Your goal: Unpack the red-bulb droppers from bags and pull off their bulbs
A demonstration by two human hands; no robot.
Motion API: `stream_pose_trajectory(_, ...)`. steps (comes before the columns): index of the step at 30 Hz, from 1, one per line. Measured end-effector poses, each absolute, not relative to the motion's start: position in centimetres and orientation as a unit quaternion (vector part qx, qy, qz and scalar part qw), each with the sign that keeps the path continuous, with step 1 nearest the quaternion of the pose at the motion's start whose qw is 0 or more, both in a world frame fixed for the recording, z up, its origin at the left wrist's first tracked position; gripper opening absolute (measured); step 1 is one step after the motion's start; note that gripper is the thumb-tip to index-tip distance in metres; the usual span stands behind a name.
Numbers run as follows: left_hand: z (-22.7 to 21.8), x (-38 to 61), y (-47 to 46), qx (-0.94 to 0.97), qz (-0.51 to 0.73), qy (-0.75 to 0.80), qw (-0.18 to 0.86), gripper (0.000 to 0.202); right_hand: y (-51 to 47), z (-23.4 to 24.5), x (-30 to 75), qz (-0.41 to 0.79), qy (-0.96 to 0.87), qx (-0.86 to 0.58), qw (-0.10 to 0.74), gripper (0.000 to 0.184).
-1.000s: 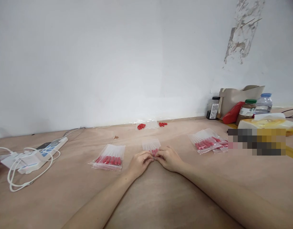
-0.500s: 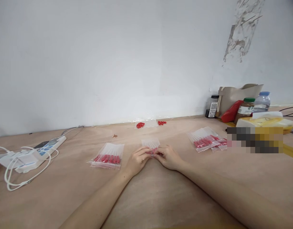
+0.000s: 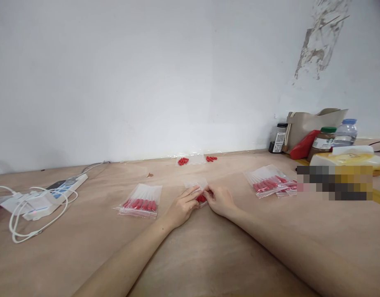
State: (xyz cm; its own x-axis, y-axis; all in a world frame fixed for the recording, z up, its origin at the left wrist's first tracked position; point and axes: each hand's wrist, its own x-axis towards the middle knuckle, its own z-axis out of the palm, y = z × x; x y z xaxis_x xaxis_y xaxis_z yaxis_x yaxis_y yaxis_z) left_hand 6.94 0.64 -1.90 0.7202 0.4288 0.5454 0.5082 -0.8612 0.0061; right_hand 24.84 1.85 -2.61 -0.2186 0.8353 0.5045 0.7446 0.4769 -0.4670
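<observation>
In front of me on the table lies a small clear zip bag (image 3: 196,182) holding red-ended pieces with thin pale stems. My left hand (image 3: 181,206) is at its left side, fingers stretched across the plastic and thumb near the lower edge, holding it. At the right side, my right hand (image 3: 220,201) is closed, thumb and forefinger pinching the bag's edge. Red ends show between the two hands; the fingers hide part of the bag. Left of my hands is a stack of similar filled bags (image 3: 143,198), and to the right are more filled bags (image 3: 266,179).
Near the wall lie small red pieces (image 3: 183,161) on clear plastic, with more red pieces (image 3: 211,159) beside them. A power strip (image 3: 60,194) with looped white cables (image 3: 32,235) is on the left. A dark-lidded jar (image 3: 278,138), grey pouch (image 3: 313,123), green-lidded jar (image 3: 324,142) and bottle (image 3: 346,134) stand right.
My left fingers have spread further over the bag, and my right hand has shifted slightly up along its right side. More of the red ends shows between them. The view has turned slightly.
</observation>
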Motion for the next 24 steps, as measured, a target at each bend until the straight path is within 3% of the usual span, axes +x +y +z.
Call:
stream_pose_trajectory(4, -1.5, 6.9, -0.1, -0.936, -0.245, -0.240, 0.075, 0.025, 2.1, -2.7, 25.8, 0.009, -0.800, -0.479, 0.362, 0.015)
stream_pose_trajectory(7, -1.3, 6.5, -0.7, -0.935, -0.246, -0.253, 0.030, 0.022, 2.4, -2.9, 26.8, 0.073, -0.824, -0.429, 0.364, 0.015)
stream_pose_trajectory(10, -1.3, 5.9, -0.7, -0.913, -0.253, -0.321, -0.013, 0.060, 3.0, -3.2, 28.1, 0.118, -0.845, -0.372, 0.367, 0.014)
stream_pose_trajectory(13, -1.4, 5.4, 0.1, -0.889, -0.234, -0.391, -0.041, 0.073, 3.7, -3.4, 29.3, 0.132, -0.848, -0.361, 0.365, 0.018)
stream_pose_trajectory(16, -1.6, 5.2, 0.8, -0.881, -0.221, -0.414, -0.056, 0.066, 4.1, -3.4, 29.9, 0.125, -0.837, -0.378, 0.376, 0.021)
stream_pose_trajectory(21, -1.4, 5.9, 0.4, -0.873, -0.238, -0.421, -0.060, 0.034, 3.9, -3.3, 29.5, 0.089, -0.779, -0.469, 0.407, 0.008)
stream_pose_trajectory(24, -1.0, 6.1, -0.4, -0.866, -0.256, -0.426, -0.058, 0.025, 3.6, -3.2, 29.2, 0.149, -0.788, -0.464, 0.375, 0.026)
